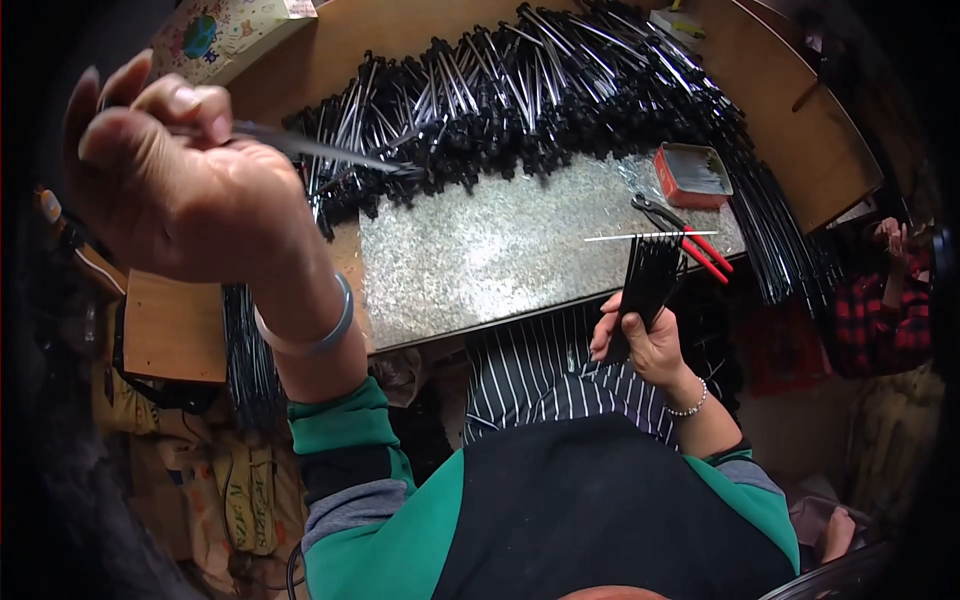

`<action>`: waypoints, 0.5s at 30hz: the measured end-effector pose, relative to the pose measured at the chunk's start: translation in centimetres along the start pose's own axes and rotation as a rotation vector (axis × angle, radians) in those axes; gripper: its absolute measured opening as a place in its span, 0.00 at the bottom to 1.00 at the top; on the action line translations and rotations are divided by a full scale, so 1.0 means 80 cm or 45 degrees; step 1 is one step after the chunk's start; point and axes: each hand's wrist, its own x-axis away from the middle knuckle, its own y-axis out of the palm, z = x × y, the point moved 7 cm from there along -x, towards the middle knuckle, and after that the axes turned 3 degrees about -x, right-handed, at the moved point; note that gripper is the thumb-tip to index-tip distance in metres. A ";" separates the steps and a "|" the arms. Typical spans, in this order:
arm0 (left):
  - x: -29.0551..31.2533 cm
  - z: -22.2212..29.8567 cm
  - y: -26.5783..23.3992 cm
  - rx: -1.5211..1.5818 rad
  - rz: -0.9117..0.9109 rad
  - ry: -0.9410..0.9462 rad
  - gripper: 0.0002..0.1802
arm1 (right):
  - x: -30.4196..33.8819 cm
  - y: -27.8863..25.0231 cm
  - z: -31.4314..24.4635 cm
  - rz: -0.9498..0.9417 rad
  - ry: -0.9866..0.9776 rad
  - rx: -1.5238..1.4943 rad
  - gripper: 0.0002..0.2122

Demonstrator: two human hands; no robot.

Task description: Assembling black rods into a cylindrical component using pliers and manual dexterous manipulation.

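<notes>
My left hand is raised high at the upper left, its fingers curled and closed on a thin metallic strip. The strip points right toward the pile and is blurred, so its exact kind is unclear. Lower and to the right, my right hand grips a bundle of thin black strips in front of the table's near edge. Across the top of that bundle lies a slim pale rod, sticking out on both sides. Just behind the bundle, pliers with red handles rest on the metal work surface.
A long heap of shiny rods with black fittings spans the table's back. A red tin of small pins stands at right. A decorated box sits at upper left. Black strips hang at left. Another person's plaid sleeve shows at right.
</notes>
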 end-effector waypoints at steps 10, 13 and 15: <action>0.088 -0.025 0.100 0.523 -0.248 -0.481 0.16 | 0.013 -0.018 -0.006 0.009 -0.015 -0.059 0.14; 0.096 -0.021 0.118 0.392 -0.275 -0.568 0.17 | 0.019 -0.022 -0.011 0.018 -0.034 -0.072 0.13; 0.111 -0.022 0.126 0.337 -0.299 -0.613 0.18 | 0.022 -0.025 -0.011 0.040 -0.053 -0.096 0.11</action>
